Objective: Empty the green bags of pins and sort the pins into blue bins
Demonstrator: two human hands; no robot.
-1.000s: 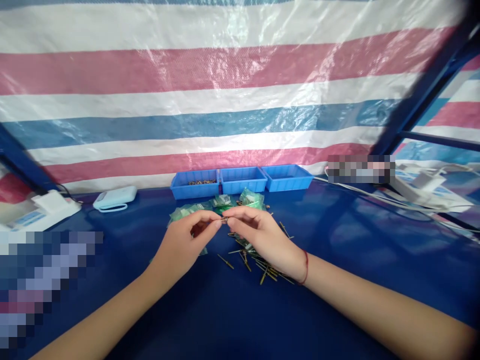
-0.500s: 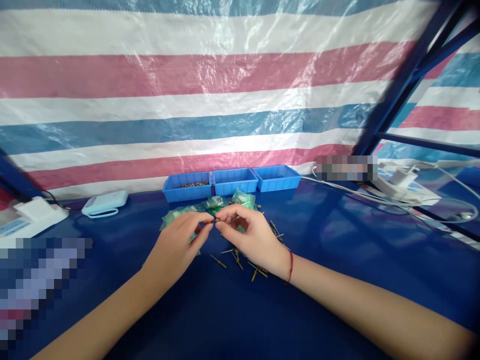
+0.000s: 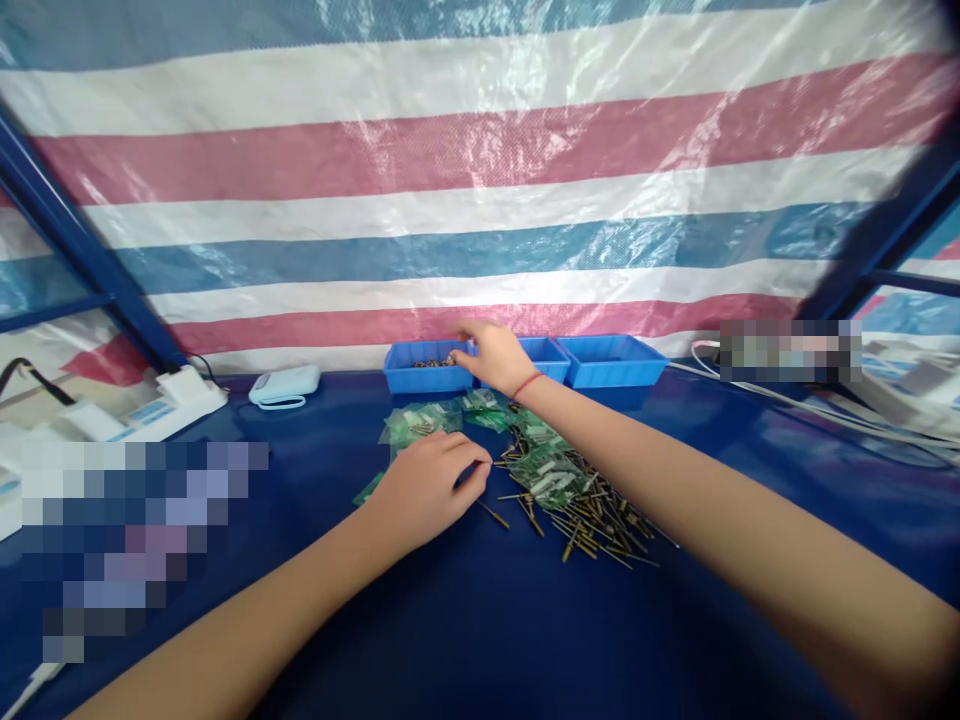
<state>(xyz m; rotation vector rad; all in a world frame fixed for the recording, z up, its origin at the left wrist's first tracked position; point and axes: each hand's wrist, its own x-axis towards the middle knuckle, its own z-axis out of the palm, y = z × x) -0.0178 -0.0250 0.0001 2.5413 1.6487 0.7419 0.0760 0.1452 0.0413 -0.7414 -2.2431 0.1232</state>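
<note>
My right hand (image 3: 495, 355) is stretched out over the left blue bin (image 3: 401, 381), which holds small brass parts. Its fingers are gathered above the bin's right edge, and what they hold is hidden. A red string circles that wrist. My left hand (image 3: 427, 490) rests on the blue table with its fingers curled and thumb against the index finger; I cannot make out anything in them. To its right lies a pile of thin brass pins (image 3: 592, 520) mixed with small green plastic bags (image 3: 420, 420).
Two more blue bins (image 3: 611, 372) stand in a row against the striped tarp at the back. A small white device (image 3: 285, 385) and a white box with a cable (image 3: 176, 398) sit at the left. White cables (image 3: 787, 400) run along the right.
My hands were pinched together on a small part over the pile. The right hand has since reached forward to the left bin, and the left hand has dropped to the table. The view shifted left.
</note>
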